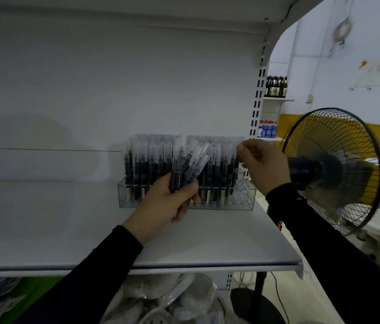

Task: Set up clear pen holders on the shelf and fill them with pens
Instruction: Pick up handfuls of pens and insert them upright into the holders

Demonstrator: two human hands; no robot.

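At the centre of the frame the left hand [161,202] gripped a fanned bundle of pens [189,164], caps up, just in front of the clear pen holder [242,199] standing at the right end of the shelf [67,218]. The right hand [262,164], centre right, had its fingers curled in a pinch at the holder's right end, apparently on a single pen (blur and dim light hid what it held, if anything). The loose fan could slip, since only the lower barrels were clasped, and a pen nudged in crookedly might tip its neighbours or push the holder toward the shelf's right edge. Only the rightmost slots looked vacant. The pens' makings and the holder's partitions were hard to read, and the left hand covered part of its front wall.
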